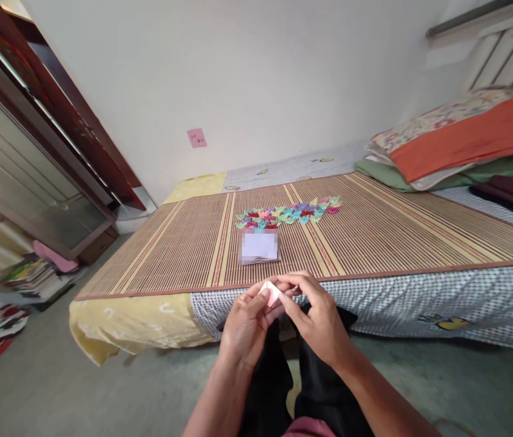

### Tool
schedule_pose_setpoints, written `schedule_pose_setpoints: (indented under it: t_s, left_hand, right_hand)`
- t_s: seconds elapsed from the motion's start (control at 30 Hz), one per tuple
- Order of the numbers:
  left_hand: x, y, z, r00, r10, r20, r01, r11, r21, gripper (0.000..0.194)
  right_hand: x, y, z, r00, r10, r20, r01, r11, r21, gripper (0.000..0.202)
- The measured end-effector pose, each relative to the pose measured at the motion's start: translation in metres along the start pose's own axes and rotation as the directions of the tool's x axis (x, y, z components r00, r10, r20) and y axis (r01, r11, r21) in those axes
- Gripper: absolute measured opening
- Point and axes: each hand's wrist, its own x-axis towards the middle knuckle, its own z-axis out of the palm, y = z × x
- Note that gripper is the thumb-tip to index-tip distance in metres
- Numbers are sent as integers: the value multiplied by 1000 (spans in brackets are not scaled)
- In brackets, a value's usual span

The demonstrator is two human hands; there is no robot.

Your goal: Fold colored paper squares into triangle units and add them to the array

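Between my two hands, just in front of the bed's edge, is a small folded piece of pale pink paper (271, 294). My left hand (248, 321) pinches its left side, thumb on top. My right hand (313, 318) grips the right side with thumb and fingertips. Beyond them on the bamboo mat lies a stack of paper (259, 246), its top blurred out. Just behind that stack, rows of small folded paper pieces (290, 212) in many colours stretch off to the right.
The bamboo mat (170, 243) covers the bed, with a checked sheet (420, 303) hanging over the front edge. Folded bedding (470, 139) is piled at the right. A wall rises behind, and a cabinet (47, 152) stands at the left. Books (33, 276) lie low on the left.
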Motion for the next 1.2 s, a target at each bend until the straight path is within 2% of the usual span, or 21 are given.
schedule_pose_setpoints:
  t_s: [0.1, 0.2, 0.27, 0.4, 0.53, 0.67, 0.8, 1.0, 1.2]
  left_hand:
    - [2, -3, -1, 995, 48, -82, -52, 998, -41, 27]
    - [4, -7, 0, 985, 119, -127, -125, 991, -40, 30]
    - [3, -10, 3, 981, 151, -119, -155, 987, -28, 32]
    - [0, -14, 9, 979, 186, -79, -186, 983, 9, 29]
    - [-2, -12, 6, 983, 185, -17, -182, 978, 106, 25]
    - [-1, -3, 1, 984, 179, -19, -171, 963, 208, 27]
    - [-2, 3, 0, 986, 165, 11, -163, 959, 230, 27]
    - [-3, 3, 3, 988, 152, 11, -151, 966, 210, 26]
    - [-4, 1, 0, 989, 149, -3, -143, 954, 262, 25]
  right_hand:
    - [0, 0, 1, 998, -27, -51, 25, 999, -47, 14]
    - [1, -2, 4, 997, 2, -71, -5, 999, -38, 9]
    - [1, -5, 5, 997, 71, -25, -71, 997, 11, 9]
    - [1, -9, 4, 969, 231, 92, -241, 961, 132, 25]
    - [1, -7, -3, 936, 324, 138, -347, 916, 202, 30]
    - [3, -5, -9, 934, 322, 153, -348, 916, 198, 31]
    - [3, -6, -10, 935, 314, 167, -344, 916, 205, 31]
    - [3, -11, -9, 934, 313, 172, -348, 907, 236, 27]
    - [1, -15, -6, 933, 332, 136, -357, 902, 243, 25]
